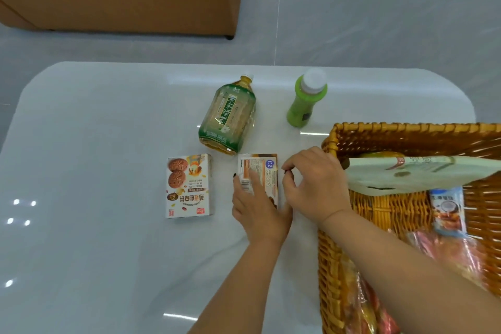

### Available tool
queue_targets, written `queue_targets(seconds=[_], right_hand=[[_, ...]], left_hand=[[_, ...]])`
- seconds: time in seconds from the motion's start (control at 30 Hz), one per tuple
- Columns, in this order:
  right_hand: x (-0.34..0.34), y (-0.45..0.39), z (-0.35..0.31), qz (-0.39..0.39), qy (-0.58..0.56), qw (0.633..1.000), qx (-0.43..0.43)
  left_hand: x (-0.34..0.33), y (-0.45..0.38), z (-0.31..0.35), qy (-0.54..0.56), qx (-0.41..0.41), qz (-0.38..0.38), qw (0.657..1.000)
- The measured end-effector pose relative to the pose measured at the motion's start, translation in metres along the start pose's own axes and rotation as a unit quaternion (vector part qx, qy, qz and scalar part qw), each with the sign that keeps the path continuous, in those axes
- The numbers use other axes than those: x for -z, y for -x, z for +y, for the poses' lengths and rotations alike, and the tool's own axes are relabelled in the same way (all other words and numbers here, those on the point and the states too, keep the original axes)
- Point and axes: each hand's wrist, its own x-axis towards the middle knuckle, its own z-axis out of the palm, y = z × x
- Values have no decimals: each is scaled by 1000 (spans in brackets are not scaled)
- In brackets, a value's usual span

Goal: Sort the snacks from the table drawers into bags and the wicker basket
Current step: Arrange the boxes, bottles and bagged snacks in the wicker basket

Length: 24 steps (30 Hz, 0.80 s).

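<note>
Table: glossy white table (81,252), grey floor beyond.
Done: wicker basket (332,225) at right holds several snacks.
Left: cookie box (188,186), tea bottle (229,114), green bottle (306,99).
Hands: left hand (259,207) lies flat on small box (267,169); right hand (315,184) curled, empty.

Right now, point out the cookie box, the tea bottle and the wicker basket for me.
cookie box (188,186): head view, middle of its printed top face.
tea bottle (229,116): head view, on the green label.
wicker basket (406,129): head view, on the far rim.
</note>
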Motion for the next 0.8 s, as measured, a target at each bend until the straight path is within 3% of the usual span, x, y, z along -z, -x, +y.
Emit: queue_targets(seconds=[0.1,0.23,0.3,0.33,0.37,0.43,0.47,0.57,0.67,0.73,0.8], right_hand=[[0,0,2,11,-24,1000,-8],[1,1,4,20,-55,998,-14],[3,1,3,29,-74,997,-16],[4,0,3,34,-84,996,-16],[6,0,3,38,-95,995,-19],[12,1,0,48,-157,985,-60],[17,1,-4,48,-217,969,-110],[44,5,-16,56,-409,863,-292],[69,16,-15,97,-494,778,-376],[78,26,-10,106,-524,749,-391],[82,36,-7,104,-521,748,-398]], left_hand=[[-1,-7,-2,-3,34,20,999],[11,-10,-19,-46,28,-6,999],[29,-11,-19,4,25,3,1000],[43,-8,-13,81,44,8,996],[58,-3,-3,195,83,7,977],[87,13,20,414,178,-37,892],[100,20,28,474,186,-68,858],[128,42,45,592,130,-159,779],[136,51,58,668,109,-264,688],[131,54,67,687,112,-298,654],[123,53,72,680,109,-304,658]])
